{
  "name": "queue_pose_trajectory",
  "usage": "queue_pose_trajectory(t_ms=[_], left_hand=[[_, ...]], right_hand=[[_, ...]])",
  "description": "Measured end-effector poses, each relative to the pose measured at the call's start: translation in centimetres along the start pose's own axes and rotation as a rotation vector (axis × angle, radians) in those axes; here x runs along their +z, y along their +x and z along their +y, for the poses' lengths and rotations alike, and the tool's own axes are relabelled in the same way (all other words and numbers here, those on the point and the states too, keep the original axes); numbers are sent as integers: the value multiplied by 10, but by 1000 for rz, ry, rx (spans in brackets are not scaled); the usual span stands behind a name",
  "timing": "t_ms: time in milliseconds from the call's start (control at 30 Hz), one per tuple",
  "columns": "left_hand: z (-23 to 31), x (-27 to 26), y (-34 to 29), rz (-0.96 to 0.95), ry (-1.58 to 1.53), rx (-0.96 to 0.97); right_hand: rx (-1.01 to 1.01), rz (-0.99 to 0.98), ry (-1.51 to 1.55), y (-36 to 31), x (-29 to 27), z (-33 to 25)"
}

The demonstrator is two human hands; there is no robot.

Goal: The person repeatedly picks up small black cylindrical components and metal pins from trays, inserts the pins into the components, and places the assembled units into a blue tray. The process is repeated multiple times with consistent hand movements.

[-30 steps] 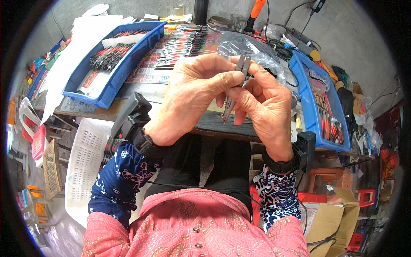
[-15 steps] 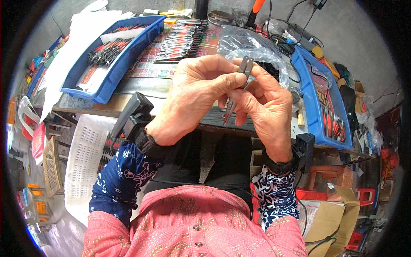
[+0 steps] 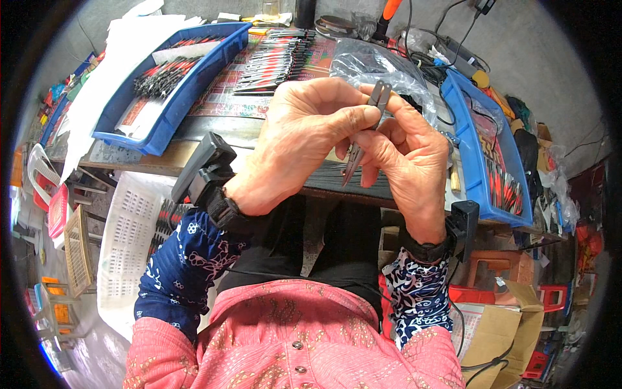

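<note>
Over the table's front edge, a slim dark metal tool point(image 3: 353, 164) slants between my hands, its two flat arms narrowing to a point at the lower end. It resembles tweezers or thread snips; I cannot tell which. My left hand point(image 3: 301, 133) pinches its upper part between thumb and forefinger. Lower down, the thumb and fingers of my right hand point(image 3: 414, 155) close on it too, hiding its middle. Behind my hands lie several slim red, black and silver tools point(image 3: 275, 61) in a row.
A blue tray point(image 3: 165, 133) of red-and-black pieces stands at the left, another blue tray point(image 3: 463, 139) at the right. A clear plastic bag point(image 3: 369, 61) and cables lie behind my hands. A white basket point(image 3: 126, 246) is low on the left, a cardboard box point(image 3: 499, 337) low on the right.
Both hands have shifted slightly to the right with the dark metal tool, and the left wrist has turned a little. The grip looks the same.
</note>
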State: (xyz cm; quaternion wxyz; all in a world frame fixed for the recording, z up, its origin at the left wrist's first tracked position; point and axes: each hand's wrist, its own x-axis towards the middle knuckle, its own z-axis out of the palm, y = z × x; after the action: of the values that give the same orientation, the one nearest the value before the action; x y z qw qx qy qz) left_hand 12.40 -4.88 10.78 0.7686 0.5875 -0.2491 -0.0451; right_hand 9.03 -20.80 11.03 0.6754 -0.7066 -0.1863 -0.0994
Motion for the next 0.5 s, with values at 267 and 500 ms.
queue_pose_trajectory(t_ms=[267,500], left_hand=[[2,1,-2,4,16,-33],[-1,-5,-32,-121,-138,-358]], right_hand=[[0,-21,25,-3,-1,0],[89,-91,98,-20,-14,2]])
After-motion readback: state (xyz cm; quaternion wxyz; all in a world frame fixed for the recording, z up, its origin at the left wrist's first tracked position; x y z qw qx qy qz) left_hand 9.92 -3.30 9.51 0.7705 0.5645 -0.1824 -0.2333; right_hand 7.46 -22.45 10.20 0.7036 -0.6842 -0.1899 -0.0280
